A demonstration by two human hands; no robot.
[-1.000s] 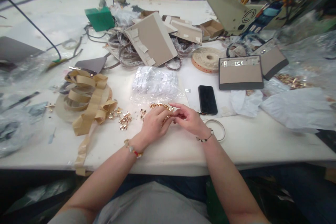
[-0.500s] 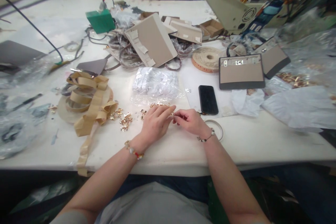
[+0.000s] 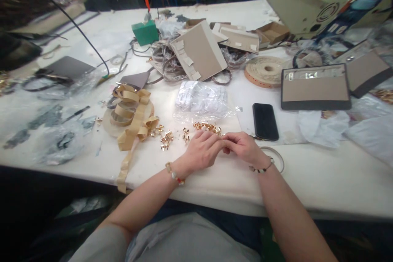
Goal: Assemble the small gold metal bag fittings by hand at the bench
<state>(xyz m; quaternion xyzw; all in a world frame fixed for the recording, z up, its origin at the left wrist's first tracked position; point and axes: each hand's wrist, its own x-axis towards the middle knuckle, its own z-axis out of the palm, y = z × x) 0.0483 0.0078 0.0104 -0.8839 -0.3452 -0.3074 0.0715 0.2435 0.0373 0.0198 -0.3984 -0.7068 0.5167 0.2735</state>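
Note:
My left hand (image 3: 203,150) and my right hand (image 3: 245,147) meet fingertip to fingertip just above the white table. Both sets of fingers are pinched together; whatever lies between them is hidden by the fingers. Right behind my left hand is a small heap of gold metal fittings (image 3: 207,127). More gold fittings (image 3: 166,141) lie to its left, with a few single ones between the two heaps. A pale ring-shaped band (image 3: 281,159) rests on the table by my right wrist.
A black phone (image 3: 265,122) lies right of my hands, near a grey-beige panel (image 3: 315,90). A bag of white material (image 3: 201,99) sits ahead. Tan ribbon (image 3: 130,131) spills from a roll at left. Behind are a tape roll (image 3: 264,71), stacked boards (image 3: 199,51) and a green block (image 3: 145,32).
My view has swung to the left, so everything sits further right in the picture. My hands stay joined at the fingertips, and more of the gold heap behind them shows.

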